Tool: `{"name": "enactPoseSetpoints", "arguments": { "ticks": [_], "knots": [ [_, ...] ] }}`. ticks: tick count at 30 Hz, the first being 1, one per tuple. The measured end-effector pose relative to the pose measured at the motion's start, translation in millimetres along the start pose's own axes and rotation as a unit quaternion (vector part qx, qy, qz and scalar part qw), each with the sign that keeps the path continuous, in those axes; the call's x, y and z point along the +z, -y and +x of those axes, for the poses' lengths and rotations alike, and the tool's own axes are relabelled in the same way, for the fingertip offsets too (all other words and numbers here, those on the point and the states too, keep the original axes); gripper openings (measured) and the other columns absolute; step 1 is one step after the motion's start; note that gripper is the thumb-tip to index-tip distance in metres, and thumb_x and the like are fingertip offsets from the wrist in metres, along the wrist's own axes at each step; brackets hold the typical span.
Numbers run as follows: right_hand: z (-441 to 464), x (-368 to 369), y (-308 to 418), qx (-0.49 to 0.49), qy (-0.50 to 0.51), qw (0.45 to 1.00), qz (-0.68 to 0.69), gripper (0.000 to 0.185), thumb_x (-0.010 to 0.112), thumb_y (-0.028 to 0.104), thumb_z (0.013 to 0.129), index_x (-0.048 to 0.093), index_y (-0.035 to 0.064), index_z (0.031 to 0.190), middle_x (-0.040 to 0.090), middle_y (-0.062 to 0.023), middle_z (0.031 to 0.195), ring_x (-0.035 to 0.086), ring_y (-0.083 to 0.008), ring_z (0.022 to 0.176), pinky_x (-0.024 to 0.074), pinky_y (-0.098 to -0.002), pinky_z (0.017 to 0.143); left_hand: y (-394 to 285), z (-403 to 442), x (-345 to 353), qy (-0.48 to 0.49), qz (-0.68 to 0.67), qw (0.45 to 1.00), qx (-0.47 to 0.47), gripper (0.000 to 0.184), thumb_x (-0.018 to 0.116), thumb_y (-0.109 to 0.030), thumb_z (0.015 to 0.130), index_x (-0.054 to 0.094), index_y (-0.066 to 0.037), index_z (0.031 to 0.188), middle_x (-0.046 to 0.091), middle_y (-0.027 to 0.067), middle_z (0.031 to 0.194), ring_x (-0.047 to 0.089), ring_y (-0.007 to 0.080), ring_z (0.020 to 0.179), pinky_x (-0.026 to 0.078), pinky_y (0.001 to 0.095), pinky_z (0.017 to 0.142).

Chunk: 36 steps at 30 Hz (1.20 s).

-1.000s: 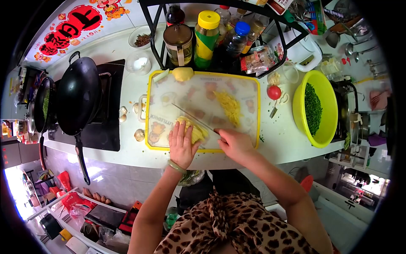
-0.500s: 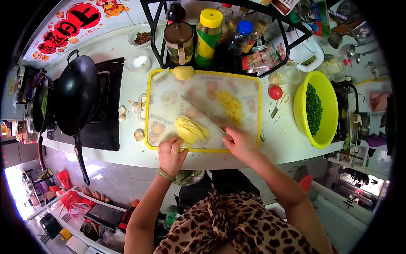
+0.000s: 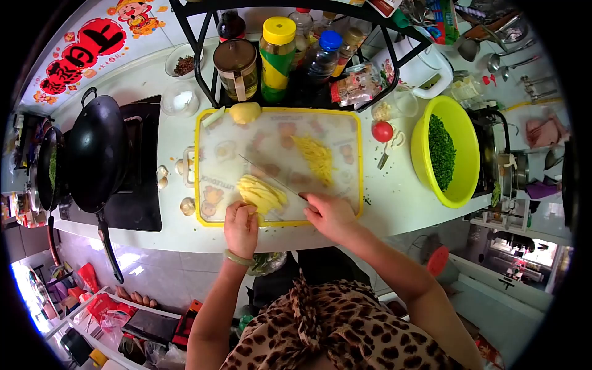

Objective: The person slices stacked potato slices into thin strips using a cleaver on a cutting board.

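A fanned stack of pale yellow potato slices (image 3: pixel 262 193) lies near the front left of the yellow-rimmed cutting board (image 3: pixel 231 179). My left hand (image 3: pixel 241 228) is closed, its fingertips pinched at the front end of the stack. My right hand (image 3: pixel 331 216) grips a kitchen knife (image 3: pixel 271 174) by its handle, which the fingers mostly hide. The blade slants away to the left, behind the slices, and appears nearly edge-on. A pile of potato shreds (image 3: pixel 316 160) lies right of the blade. A peeled potato (image 3: pixel 245 113) and a pale green-white piece (image 3: pixel 213 117) rest at the back left.
Left are a black wok (image 3: pixel 95 154) and a smaller pan (image 3: pixel 50 169). A black rack (image 3: pixel 200 61) with bottles and jars stands behind the board. To the right are a tomato (image 3: pixel 382 131), a small blade (image 3: pixel 383 160) and a green bowl (image 3: pixel 419 154) of chopped greens. Garlic (image 3: pixel 187 206) lies left.
The whole view has shifted, so the counter appears farther left. The knife blade has turned more edge-on. My left fingers have drawn closer together at the slices.
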State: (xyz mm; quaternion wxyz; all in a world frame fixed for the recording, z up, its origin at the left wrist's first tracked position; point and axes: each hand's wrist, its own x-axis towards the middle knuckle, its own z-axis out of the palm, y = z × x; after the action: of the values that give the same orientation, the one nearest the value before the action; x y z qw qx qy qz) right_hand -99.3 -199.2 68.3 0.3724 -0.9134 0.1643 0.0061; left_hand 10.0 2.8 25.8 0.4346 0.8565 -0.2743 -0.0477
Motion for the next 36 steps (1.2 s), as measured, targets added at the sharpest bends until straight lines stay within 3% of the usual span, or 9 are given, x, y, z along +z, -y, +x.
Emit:
{"name": "enactPoseSetpoints", "arguments": {
  "ticks": [3, 5, 8, 12, 15, 22, 31, 34, 36],
  "knots": [
    [0.1, -4.7, 0.8, 0.025, 0.025, 0.999, -0.015, 0.029, 0.062, 0.018, 0.083, 0.061, 0.012, 0.11, 0.065, -0.008, 0.08, 0.063, -0.0275, 0.068, 0.0484, -0.0384, 0.057, 3.2, -4.4, -4.0, -0.006, -0.033, 0.998, -0.048, 0.025, 0.065, 0.004, 0.073, 0.061, -0.005, 0.095, 0.056, 0.0158, 0.104, 0.059, 0.0318, 0.084, 0.05, 0.0371, 0.07],
    [1.3, -7.6, 0.6, 0.044, 0.037, 0.998, -0.003, 0.028, 0.059, 0.018, 0.084, 0.06, 0.0119, 0.111, 0.064, -0.008, 0.081, 0.063, -0.028, 0.07, 0.0485, -0.0394, 0.059, 2.7, -3.2, -14.2, -0.028, 0.066, 0.997, 0.035, 0.022, 0.062, 0.001, 0.076, 0.06, -0.002, 0.098, 0.055, 0.017, 0.107, 0.055, 0.0332, 0.096, 0.049, 0.0384, 0.08],
    [4.1, -10.3, 1.2, 0.056, 0.048, 0.997, 0.003, 0.028, 0.057, 0.018, 0.085, 0.058, 0.0121, 0.112, 0.064, -0.0075, 0.081, 0.063, -0.0284, 0.072, 0.0486, -0.0404, 0.061, -4.2, 9.9, -19.4, -0.019, 0.084, 0.99, 0.109, 0.026, 0.063, -0.004, 0.076, 0.061, -0.003, 0.102, 0.056, 0.0153, 0.11, 0.053, 0.0339, 0.103, 0.043, 0.0413, 0.089],
    [9.7, -9.7, 4.4, 0.008, 0.036, 0.999, -0.026, 0.028, 0.061, 0.017, 0.083, 0.061, 0.0114, 0.111, 0.064, -0.0088, 0.08, 0.064, -0.0262, 0.071, 0.0487, -0.0374, 0.059, -5.8, 28.0, -6.4, 0.016, 0.152, 0.96, 0.235, 0.036, 0.071, -0.013, 0.072, 0.062, -0.007, 0.106, 0.053, 0.0097, 0.117, 0.048, 0.029, 0.113, 0.041, 0.0421, 0.093],
    [9.5, -4.5, 10.3, -0.017, 0.061, 0.995, -0.077, 0.028, 0.06, 0.017, 0.084, 0.061, 0.0112, 0.111, 0.064, -0.009, 0.084, 0.064, -0.0268, 0.074, 0.0493, -0.038, 0.06, 3.3, 33.9, 3.6, 0.034, 0.155, 0.952, 0.261, 0.041, 0.073, -0.016, 0.07, 0.06, -0.006, 0.108, 0.052, 0.0098, 0.119, 0.049, 0.0296, 0.113, 0.041, 0.0424, 0.094],
    [10.5, -0.7, 9.3, -0.011, 0.018, 0.999, -0.039, 0.029, 0.06, 0.017, 0.083, 0.06, 0.0112, 0.111, 0.064, -0.0101, 0.091, 0.064, -0.0271, 0.075, 0.0501, -0.0384, 0.062, 12.3, 34.1, 11.3, 0.028, 0.166, 0.952, 0.256, 0.048, 0.073, -0.019, 0.071, 0.056, -0.007, 0.115, 0.051, 0.0093, 0.122, 0.047, 0.0293, 0.117, 0.04, 0.045, 0.096],
    [14.9, -2.9, 8.8, -0.004, 0.035, 0.999, -0.011, 0.024, 0.055, 0.018, 0.085, 0.057, 0.0089, 0.108, 0.064, -0.0126, 0.081, 0.062, -0.0336, 0.07, 0.0486, -0.045, 0.06, 17.1, 36.6, 13.6, 0.087, 0.177, 0.951, 0.24, 0.048, 0.07, -0.023, 0.075, 0.056, -0.012, 0.12, 0.05, 0.0071, 0.131, 0.042, 0.0269, 0.128, 0.036, 0.0485, 0.101],
    [20.0, -14.4, 15.9, 0.024, 0.052, 0.997, -0.054, 0.017, 0.055, 0.018, 0.086, 0.057, 0.0081, 0.1, 0.063, -0.0137, 0.077, 0.062, -0.0353, 0.068, 0.048, -0.047, 0.059, 7.7, 36.5, 4.6, 0.095, 0.191, 0.951, 0.225, 0.048, 0.07, -0.022, 0.075, 0.056, -0.011, 0.12, 0.051, 0.0076, 0.13, 0.042, 0.0269, 0.128, 0.036, 0.0486, 0.101],
    [20.8, -19.9, 19.9, 0.021, 0.067, 0.993, -0.098, 0.014, 0.054, 0.02, 0.087, 0.054, 0.0062, 0.092, 0.062, -0.0154, 0.073, 0.061, -0.0367, 0.066, 0.0476, -0.0481, 0.058, 1.7, 33.9, -1.6, 0.04, 0.182, 0.958, 0.217, 0.045, 0.071, -0.019, 0.074, 0.059, -0.011, 0.117, 0.052, 0.0077, 0.126, 0.045, 0.0277, 0.124, 0.037, 0.0492, 0.1]
  ]
}}
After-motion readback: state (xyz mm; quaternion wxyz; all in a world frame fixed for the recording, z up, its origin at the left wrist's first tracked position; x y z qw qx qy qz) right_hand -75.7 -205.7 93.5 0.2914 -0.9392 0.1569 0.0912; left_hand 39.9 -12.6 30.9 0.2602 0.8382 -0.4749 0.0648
